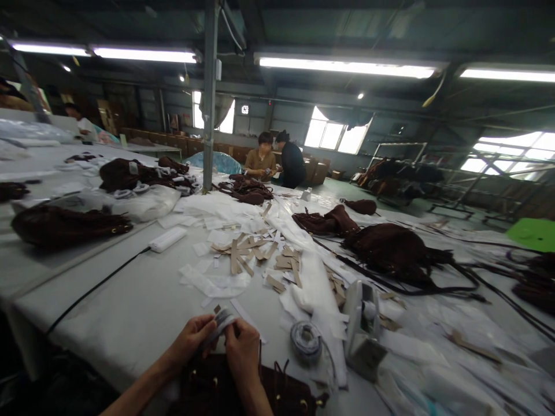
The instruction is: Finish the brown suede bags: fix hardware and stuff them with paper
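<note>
My left hand (pixel 194 338) and my right hand (pixel 243 349) are close together near the table's front edge. Between them is a light grey strip (pixel 223 319), bent over at the top, with the fingers of both hands closed on it. A small brown piece (pixel 217 309) shows just beyond the strip. Under my hands lies a dark brown bag (pixel 208 375) with gold-coloured eyelets and a thin cord, partly hidden by my wrists. To the right, a grey-white coil (pixel 306 341) rests beside a white tape dispenser (pixel 363 323).
Brown card strips (pixel 243 254) and white paper scraps litter the table. More brown bags (pixel 390 251) with long straps lie to the right and left. A white power strip (pixel 167 239) trails a black cable. A metal post (pixel 209 115) rises mid-table; two people (pixel 293 162) stand beyond it.
</note>
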{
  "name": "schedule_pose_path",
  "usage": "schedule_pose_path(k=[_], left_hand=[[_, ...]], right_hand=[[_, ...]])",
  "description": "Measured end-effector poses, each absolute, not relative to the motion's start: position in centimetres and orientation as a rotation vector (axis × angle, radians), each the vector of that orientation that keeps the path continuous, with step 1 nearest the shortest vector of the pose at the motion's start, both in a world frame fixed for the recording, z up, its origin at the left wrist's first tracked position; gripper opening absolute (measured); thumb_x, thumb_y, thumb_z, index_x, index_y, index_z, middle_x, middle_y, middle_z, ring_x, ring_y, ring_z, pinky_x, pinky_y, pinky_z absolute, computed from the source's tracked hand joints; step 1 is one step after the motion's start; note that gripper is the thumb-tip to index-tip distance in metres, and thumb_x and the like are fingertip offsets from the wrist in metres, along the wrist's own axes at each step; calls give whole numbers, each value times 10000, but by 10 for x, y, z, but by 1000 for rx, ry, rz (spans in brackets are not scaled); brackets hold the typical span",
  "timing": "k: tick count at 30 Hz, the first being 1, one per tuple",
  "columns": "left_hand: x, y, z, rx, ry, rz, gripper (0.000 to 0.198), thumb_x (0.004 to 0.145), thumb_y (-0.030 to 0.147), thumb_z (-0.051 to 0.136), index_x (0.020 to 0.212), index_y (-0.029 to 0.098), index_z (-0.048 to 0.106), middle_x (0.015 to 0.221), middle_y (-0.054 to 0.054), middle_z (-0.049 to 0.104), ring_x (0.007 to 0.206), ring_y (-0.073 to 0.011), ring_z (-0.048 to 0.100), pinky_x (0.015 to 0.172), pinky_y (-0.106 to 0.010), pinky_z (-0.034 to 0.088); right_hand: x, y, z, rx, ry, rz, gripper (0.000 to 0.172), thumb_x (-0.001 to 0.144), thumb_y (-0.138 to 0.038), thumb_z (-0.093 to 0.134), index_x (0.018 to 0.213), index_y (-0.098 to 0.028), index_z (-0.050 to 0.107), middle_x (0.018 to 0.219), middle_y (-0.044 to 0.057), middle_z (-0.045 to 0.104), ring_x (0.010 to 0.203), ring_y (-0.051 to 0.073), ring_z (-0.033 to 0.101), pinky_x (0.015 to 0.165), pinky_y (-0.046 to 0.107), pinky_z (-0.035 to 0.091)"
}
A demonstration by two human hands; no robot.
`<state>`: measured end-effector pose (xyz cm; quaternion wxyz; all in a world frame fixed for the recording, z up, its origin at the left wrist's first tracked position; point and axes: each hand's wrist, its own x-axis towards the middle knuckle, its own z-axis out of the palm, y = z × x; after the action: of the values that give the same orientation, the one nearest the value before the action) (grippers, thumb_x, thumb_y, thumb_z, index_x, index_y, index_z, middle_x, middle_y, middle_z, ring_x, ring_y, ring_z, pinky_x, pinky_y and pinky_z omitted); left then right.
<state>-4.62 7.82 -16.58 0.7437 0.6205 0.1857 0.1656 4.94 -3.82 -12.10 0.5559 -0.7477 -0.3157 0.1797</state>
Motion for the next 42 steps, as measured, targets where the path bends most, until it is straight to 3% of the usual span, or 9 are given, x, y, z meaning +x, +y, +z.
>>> schedule_pose_path(k=[4,8,14,24,28,35,37,39,42], left_hand=[[-47,78,-167,1430,389,356,420,837,543,583,828,124,617,579,-2,605,395,-82,478,384,-177,309],[-46,79,-168,1450,389,339,418,847,536,572,865,122,625,608,-14,623,390,-83,477,377,-177,307],[-41,76,-170,1482,383,319,406,835,532,589,795,129,616,544,4,594,376,-91,488,378,-179,332],[-44,82,-167,1427,336,257,404,841,527,587,843,123,602,550,0,615,404,-91,512,410,-175,320],[-43,79,-165,1448,339,266,427,823,558,592,851,132,589,532,19,584,388,-88,485,396,-179,309],[-39,72,-155,1503,406,269,440,805,567,604,915,141,594,551,48,538,417,-99,462,407,-201,360],[-38,73,-154,1511,364,297,417,811,545,606,948,151,610,639,25,586,519,-125,531,499,-224,436],[-37,75,-153,1545,307,346,374,830,505,599,988,168,628,806,-15,644,743,-178,610,711,-277,498],[-39,76,-153,1690,289,449,329,859,452,566,1034,187,652,974,-52,640,991,-234,583,930,-340,440]], right_hand=[[58,-37,-132,-1550,-678,728,263,801,-364,474,649,-180,585,543,-18,556,484,113,482,497,235,348],[62,-42,-138,-1359,-627,925,389,817,-514,474,698,-166,600,547,-19,543,469,91,443,473,221,335],[61,-45,-142,-1314,-485,897,405,721,-556,640,631,-169,564,494,-60,448,439,58,357,446,211,267],[66,-43,-143,-1431,-634,821,416,778,-517,586,539,-186,505,453,-73,384,441,68,298,454,240,209],[60,-42,-141,-1541,-683,646,416,824,-498,530,545,-202,442,521,-67,380,531,91,334,513,247,232],[61,-37,-143,-1574,-730,562,285,798,-434,579,679,-176,604,634,-23,543,647,133,466,596,253,325],[65,-35,-145,-1526,-743,612,269,800,-419,571,753,-168,654,676,-8,591,662,140,495,611,253,362],[68,-33,-147,-1476,-745,652,279,793,-421,579,835,-166,683,731,2,627,696,147,516,633,254,392],[69,-33,-149,-1413,-725,698,321,775,-455,602,867,-162,695,750,6,639,713,150,521,630,248,408]])
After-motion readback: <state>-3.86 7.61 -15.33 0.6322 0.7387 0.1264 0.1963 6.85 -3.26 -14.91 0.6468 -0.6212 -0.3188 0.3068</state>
